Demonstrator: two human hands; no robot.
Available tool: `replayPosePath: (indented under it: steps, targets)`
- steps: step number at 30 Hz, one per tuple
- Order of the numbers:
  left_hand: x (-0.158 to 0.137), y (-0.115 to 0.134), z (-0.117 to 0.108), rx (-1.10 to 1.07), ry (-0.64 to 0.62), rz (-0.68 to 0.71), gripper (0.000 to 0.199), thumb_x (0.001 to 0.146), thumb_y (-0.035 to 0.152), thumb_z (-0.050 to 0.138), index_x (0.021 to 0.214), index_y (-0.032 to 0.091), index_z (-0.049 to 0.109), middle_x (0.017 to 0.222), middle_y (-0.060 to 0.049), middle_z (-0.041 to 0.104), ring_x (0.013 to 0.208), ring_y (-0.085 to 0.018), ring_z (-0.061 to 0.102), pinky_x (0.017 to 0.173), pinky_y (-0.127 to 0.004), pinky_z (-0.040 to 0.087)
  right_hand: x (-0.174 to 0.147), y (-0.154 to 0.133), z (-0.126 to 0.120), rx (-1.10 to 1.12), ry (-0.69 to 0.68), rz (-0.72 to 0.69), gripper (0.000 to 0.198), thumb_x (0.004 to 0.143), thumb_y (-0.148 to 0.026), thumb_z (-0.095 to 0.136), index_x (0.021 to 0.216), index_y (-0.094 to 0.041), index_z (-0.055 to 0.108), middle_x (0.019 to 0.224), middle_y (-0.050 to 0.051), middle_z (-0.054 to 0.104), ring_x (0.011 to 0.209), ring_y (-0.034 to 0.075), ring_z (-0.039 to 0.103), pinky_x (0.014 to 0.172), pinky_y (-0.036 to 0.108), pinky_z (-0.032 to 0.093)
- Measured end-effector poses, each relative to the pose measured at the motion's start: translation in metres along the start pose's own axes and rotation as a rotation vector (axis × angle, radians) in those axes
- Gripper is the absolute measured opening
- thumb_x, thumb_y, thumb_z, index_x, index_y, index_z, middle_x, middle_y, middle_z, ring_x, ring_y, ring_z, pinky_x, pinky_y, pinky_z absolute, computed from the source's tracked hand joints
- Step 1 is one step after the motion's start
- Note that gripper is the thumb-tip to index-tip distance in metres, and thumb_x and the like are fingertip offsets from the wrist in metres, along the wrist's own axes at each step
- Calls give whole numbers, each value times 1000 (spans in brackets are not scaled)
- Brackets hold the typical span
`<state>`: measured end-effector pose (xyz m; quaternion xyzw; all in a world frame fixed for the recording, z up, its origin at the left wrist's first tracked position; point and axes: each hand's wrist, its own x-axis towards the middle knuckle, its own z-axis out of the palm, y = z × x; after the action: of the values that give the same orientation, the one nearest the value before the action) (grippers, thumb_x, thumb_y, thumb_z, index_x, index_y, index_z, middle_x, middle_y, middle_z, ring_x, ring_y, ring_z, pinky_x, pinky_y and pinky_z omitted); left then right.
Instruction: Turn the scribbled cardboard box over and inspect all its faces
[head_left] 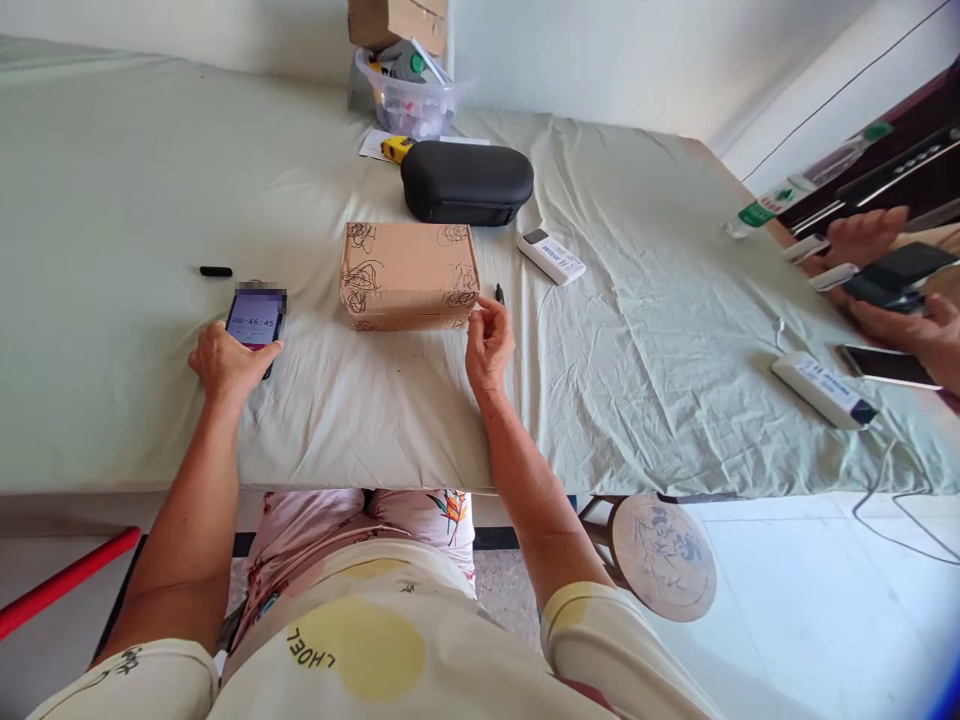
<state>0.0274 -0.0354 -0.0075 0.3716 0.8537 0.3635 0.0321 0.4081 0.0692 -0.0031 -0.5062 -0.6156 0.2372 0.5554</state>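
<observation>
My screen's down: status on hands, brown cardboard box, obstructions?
Left hand on dark rectangular phone. Right hand at scribbled brown cardboard box, near right corner. Black oblong case behind box; may block backward slide.

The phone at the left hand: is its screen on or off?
On: the phone shows a lit display with a row of digits, visible beyond the left hand's thumb.

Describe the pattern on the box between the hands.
The box shows black looping scribbles, best in head view.

left grip (229, 358): palm down, thumb (270, 351) extended | right grip (491, 342): fingers (495, 313) curled (forearms (196, 480) bare)
</observation>
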Motion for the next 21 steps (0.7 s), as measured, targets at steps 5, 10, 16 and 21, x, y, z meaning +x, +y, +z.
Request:
replayPosePath:
  steps: [5, 10, 16, 21]
  targets:
    - [-1, -5, -2, 77, -57, 44, 67, 59, 55, 95, 104, 19, 60, 139, -23, 60, 143, -59, 44, 120, -83, 30, 5, 17, 6, -68, 26, 21, 38, 102, -38, 48, 137, -24, 56, 117, 11, 66, 94, 20, 64, 81, 36, 56]
    - [-8, 24, 2, 93, 0, 190, 80, 68, 43, 87, 136, 19, 54, 158, -26, 49, 155, -58, 31, 121, -88, 21, 6, 33, 14, -146, -37, 13, 45, 98, -29, 51, 143, -23, 49, 132, 15, 64, 108, 24, 65, 94, 44, 59]
    - [-4, 92, 51, -36, -259, 358, 63, 75, 22, 70, 137, 18, 58, 145, -21, 65, 142, -40, 59, 123, -61, 44, 4, 36, 17, -284, -172, -3, 49, 96, -28, 55, 144, -22, 48, 124, 15, 68, 113, 28, 65, 104, 52, 57]
    - [-18, 108, 83, -46, -361, 435, 23, 82, 24, 61, 104, 21, 66, 112, -17, 77, 116, -37, 72, 108, -56, 55, 1, 31, 11, -433, -168, 8, 56, 95, -35, 59, 148, -18, 49, 125, 20, 70, 116, 37, 64, 106, 63, 53]
